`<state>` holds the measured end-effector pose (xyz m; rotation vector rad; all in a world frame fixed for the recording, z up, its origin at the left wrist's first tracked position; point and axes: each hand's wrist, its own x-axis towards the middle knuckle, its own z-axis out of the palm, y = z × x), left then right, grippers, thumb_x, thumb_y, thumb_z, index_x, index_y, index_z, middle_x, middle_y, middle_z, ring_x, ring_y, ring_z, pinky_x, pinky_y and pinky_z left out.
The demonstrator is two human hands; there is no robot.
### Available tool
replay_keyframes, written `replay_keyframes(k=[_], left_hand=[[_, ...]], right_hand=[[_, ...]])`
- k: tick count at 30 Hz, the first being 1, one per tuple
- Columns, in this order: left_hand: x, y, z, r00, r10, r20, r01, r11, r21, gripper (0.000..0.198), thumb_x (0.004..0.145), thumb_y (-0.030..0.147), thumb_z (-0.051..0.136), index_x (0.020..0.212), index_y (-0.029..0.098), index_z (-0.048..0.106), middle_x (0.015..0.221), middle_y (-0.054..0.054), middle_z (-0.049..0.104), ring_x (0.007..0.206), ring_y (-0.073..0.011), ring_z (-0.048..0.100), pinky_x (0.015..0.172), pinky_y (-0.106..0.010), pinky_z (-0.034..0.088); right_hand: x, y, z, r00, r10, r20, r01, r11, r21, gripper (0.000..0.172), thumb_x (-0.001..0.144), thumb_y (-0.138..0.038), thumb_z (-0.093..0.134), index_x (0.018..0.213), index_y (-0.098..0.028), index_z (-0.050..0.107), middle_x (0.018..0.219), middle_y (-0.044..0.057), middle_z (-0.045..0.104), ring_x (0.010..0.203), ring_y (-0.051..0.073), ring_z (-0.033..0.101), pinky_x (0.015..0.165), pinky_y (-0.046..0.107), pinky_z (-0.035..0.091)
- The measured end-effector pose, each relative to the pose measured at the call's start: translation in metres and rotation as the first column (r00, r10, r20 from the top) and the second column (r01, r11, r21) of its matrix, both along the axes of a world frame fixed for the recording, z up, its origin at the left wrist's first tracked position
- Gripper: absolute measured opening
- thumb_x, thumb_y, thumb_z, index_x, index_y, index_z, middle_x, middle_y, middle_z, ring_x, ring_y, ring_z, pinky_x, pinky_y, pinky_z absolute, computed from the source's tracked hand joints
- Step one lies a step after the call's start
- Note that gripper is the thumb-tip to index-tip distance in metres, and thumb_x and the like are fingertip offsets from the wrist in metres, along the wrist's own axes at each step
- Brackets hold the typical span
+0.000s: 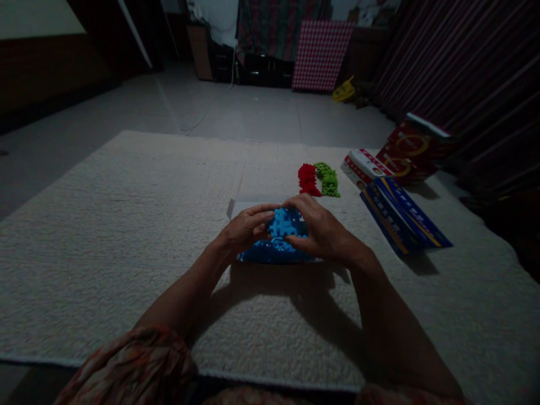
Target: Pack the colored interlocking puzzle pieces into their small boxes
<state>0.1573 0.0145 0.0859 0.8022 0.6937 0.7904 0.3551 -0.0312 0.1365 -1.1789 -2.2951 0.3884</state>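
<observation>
My left hand (247, 228) and my right hand (323, 228) are both closed around a cluster of light blue interlocking plastic blocks (282, 222). The left fingers press on the cluster's left side, and the right thumb and fingers hold its right side. Just below and behind the cluster is a dark blue box (270, 254) with a pale raised flap; more light blue shows there, though I cannot tell whether it is loose blocks or print. Part of the cluster is covered by my fingers. Beyond my hands lie red blocks (307, 180) beside green blocks (329, 181).
A pale quilted mat (126, 236) covers the floor. On its right side are a folded blue cardboard piece (400, 216), a red and white box (365, 167) and red cartons (415, 147). Further back, a checked cloth (321, 55) hangs by a cabinet near a yellow bag (343, 91).
</observation>
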Motion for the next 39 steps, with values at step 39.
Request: replay_keyframes(k=[39], left_hand=[[-0.026, 0.016, 0.019, 0.954, 0.265, -0.139, -0.239, 0.955, 0.175, 0.038, 0.070, 0.022, 0.076, 0.106, 0.012, 0.070, 0.079, -0.007, 0.071, 0.074, -0.0170, 0.069, 0.065, -0.027, 0.054]], right_hand=[[0.008, -0.016, -0.034, 0.987, -0.008, 0.158, 0.033, 0.988, -0.154, 0.047, 0.073, -0.018, 0.071, 0.114, -0.023, 0.049, 0.113, 0.009, 0.056, 0.105, 0.028, 0.056, 0.091, 0.046, 0.049]])
